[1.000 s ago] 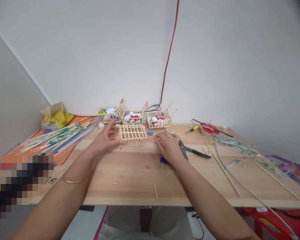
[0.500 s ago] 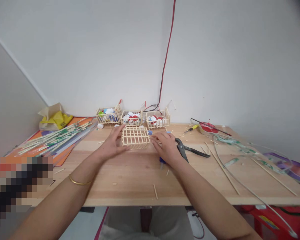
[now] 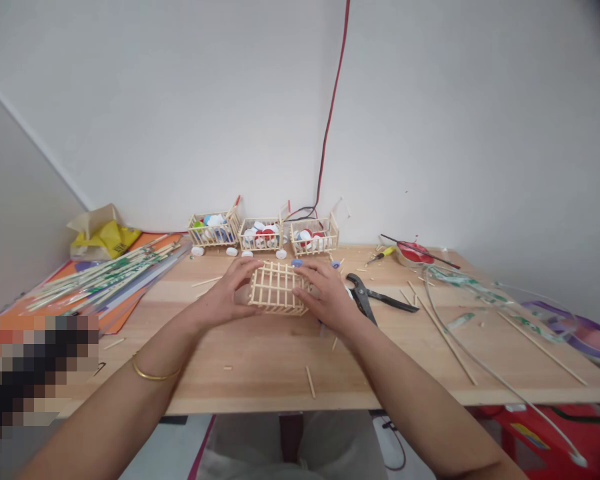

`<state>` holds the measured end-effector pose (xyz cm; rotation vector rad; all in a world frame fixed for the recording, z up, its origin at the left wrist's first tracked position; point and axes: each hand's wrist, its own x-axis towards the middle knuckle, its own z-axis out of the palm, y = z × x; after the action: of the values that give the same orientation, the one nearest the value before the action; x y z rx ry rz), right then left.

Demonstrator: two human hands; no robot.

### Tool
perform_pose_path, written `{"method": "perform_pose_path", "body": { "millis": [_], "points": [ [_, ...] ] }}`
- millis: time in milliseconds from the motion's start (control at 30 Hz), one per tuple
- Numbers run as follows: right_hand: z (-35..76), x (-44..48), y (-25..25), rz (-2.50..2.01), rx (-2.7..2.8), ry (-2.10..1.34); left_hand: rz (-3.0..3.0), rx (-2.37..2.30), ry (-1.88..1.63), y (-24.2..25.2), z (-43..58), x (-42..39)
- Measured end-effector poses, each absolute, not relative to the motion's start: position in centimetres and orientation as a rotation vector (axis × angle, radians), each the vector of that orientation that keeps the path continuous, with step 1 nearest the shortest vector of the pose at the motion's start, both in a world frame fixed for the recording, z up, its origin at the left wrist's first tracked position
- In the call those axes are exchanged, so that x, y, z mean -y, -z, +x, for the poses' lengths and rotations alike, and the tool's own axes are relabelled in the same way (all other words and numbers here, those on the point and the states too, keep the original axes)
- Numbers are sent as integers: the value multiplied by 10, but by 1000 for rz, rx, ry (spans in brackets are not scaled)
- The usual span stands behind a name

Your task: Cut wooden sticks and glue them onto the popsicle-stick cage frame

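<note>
A small basket-like frame of thin wooden sticks (image 3: 276, 283) is held between my two hands over the middle of the table. My left hand (image 3: 227, 293) grips its left end, thumb below and fingers along the upper edge. At the other end my right hand (image 3: 327, 293) is closed on it, with fingertips over the grid face. Behind it stand three small stick carts with bottle-cap wheels: a left cart (image 3: 213, 241), a middle cart (image 3: 261, 246) and a right cart (image 3: 314, 248), each holding bottle caps.
Black-handled pliers (image 3: 387, 301) lie right of my right hand. A yellow-handled tool (image 3: 383, 255) and a red dish (image 3: 414, 253) are farther back. Bundled sticks (image 3: 110, 273) lie at left near a yellow bag (image 3: 107, 239). A white cable (image 3: 500, 373) crosses the right side.
The stick frame has moved slightly toward me and to the right, and it is tilted differently. My right hand's fingers now reach farther over its face.
</note>
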<state>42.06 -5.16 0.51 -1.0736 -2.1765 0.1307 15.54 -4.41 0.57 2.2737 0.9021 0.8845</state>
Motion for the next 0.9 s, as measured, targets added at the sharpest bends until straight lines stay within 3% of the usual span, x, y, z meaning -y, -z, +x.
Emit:
{"method": "perform_pose_path", "body": {
  "millis": [900],
  "points": [
    [417,54,-7,-1047,2231,-194,2334,-907,-779,-17,149,46]
  ]
}}
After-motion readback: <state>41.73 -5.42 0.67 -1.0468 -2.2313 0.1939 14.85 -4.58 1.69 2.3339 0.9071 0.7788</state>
